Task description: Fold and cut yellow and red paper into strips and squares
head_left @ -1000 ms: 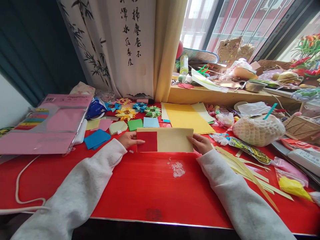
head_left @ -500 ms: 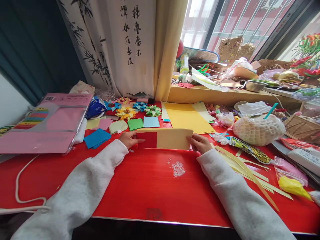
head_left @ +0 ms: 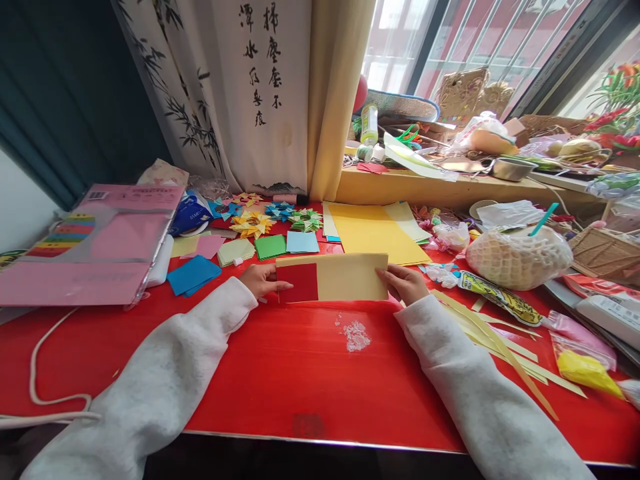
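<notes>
Between my two hands a strip of pale yellow paper (head_left: pixel 353 278) is held up on its long edge above the table. A red paper square (head_left: pixel 297 283) lies against its left part. My left hand (head_left: pixel 261 280) pinches the left end, with the thumb over the red square. At the right end, my right hand (head_left: pixel 404 283) grips the strip between thumb and fingers. Behind the strip lie a stack of green paper squares (head_left: pixel 271 247), a stack of light blue squares (head_left: pixel 303 243) and a large yellow sheet (head_left: pixel 375 233).
Blue paper squares (head_left: pixel 194 275) and a pink paper pack (head_left: pixel 120 247) lie at the left. Folded paper stars (head_left: pixel 251 225) sit at the back. On the right are cut paper strips (head_left: pixel 500 340), a netted white bundle (head_left: pixel 520 259) and a yellow packet (head_left: pixel 500 300). White flakes (head_left: pixel 357 337) dot the red tabletop (head_left: pixel 300 373).
The strip has turned a little more toward me, so its face shows taller. Both hands have shifted slightly with it and keep their hold.
</notes>
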`<state>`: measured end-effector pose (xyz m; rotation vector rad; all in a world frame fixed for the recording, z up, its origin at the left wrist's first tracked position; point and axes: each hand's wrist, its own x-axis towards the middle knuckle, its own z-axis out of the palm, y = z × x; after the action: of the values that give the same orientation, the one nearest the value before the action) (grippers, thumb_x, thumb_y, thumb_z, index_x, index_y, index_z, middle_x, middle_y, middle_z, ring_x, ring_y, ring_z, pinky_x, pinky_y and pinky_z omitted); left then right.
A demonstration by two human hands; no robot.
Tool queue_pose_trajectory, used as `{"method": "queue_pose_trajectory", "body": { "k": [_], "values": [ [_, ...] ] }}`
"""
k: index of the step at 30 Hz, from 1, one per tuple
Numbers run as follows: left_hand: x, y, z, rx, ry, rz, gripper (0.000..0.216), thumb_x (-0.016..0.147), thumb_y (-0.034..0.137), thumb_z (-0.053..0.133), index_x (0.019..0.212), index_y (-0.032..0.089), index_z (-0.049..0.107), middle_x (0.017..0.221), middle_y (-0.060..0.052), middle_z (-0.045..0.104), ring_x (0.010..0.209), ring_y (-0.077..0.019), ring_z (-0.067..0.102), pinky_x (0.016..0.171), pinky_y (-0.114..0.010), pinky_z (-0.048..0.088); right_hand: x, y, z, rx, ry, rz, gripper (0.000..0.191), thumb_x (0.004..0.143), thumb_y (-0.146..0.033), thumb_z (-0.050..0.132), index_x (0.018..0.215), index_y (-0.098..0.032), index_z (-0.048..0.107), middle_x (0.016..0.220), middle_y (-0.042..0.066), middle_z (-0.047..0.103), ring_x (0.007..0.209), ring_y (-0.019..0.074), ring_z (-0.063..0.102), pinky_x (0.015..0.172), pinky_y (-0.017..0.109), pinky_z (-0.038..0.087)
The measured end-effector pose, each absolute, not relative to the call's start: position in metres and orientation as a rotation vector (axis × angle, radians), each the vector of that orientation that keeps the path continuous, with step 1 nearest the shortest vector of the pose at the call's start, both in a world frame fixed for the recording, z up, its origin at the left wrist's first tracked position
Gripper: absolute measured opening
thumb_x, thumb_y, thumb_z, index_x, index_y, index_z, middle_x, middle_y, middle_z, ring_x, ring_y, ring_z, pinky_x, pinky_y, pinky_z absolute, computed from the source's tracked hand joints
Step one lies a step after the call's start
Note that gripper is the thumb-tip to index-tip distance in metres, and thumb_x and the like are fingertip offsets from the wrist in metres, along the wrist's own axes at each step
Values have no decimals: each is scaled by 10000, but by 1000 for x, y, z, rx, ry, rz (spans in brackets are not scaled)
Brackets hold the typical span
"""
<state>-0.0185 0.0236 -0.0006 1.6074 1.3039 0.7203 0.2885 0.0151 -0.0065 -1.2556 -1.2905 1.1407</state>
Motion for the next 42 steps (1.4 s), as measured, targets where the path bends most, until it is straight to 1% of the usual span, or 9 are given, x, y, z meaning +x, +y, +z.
{"method": "queue_pose_trajectory", "body": {
  "k": [3,6,9,22,25,27,29,37,42],
  "values": [
    [-19,23,0,1646,1296,715,461,508,417,639,881,153,578,847,-83,646,801,-263,586,419,-246,485,289,17,-8,-1211,-1265,1166,308,542,-393,613,759,-174,610,621,17,573,509,121,498,391,217,359],
    [-19,23,0,1661,1287,693,471,520,424,628,904,159,570,857,-79,645,805,-262,585,412,-243,482,289,17,-9,-1191,-1249,1193,273,548,-372,617,751,-190,619,686,19,602,580,144,540,460,235,414],
    [-19,23,1,1685,1296,680,486,527,434,617,928,165,562,866,-77,642,791,-261,589,409,-246,477,289,17,-9,-1177,-1234,1206,277,551,-357,621,768,-184,624,698,23,610,605,155,557,492,248,438],
    [-14,20,8,1660,1203,730,458,535,354,647,939,155,563,839,-47,650,745,-208,597,580,-264,503,292,17,-11,-1090,-1143,1321,266,566,-295,646,807,-185,628,792,24,633,745,195,583,643,291,474],
    [-12,17,12,1653,1281,695,455,534,374,642,929,162,562,829,-50,649,741,-213,597,485,-231,496,291,17,-10,-1084,-1127,1336,275,563,-287,650,816,-182,628,797,18,636,756,195,584,668,295,475],
    [-12,15,15,1648,1360,656,465,534,400,634,933,173,559,838,-55,647,742,-224,596,380,-199,458,291,17,-10,-1074,-1099,1355,262,556,-274,656,801,-186,634,780,8,640,751,189,587,672,285,476],
    [-12,14,16,1650,1373,650,471,531,409,633,933,175,560,842,-58,647,741,-228,596,360,-192,445,290,18,-10,-1066,-1065,1372,244,544,-261,666,777,-193,640,759,0,643,737,181,590,670,274,477],
    [-18,23,-1,1651,1218,755,479,534,384,639,942,147,556,853,-77,643,770,-236,595,603,-310,499,286,14,-4,-1088,-1011,1370,228,522,-253,675,740,-197,638,723,-5,639,688,167,594,607,255,481],
    [-16,25,-3,1535,1142,802,445,519,332,666,901,130,558,834,-75,645,790,-234,591,655,-325,490,283,11,4,-1122,-998,1350,197,519,-255,676,692,-180,623,584,-22,597,515,100,550,496,201,453]
  ]
}}
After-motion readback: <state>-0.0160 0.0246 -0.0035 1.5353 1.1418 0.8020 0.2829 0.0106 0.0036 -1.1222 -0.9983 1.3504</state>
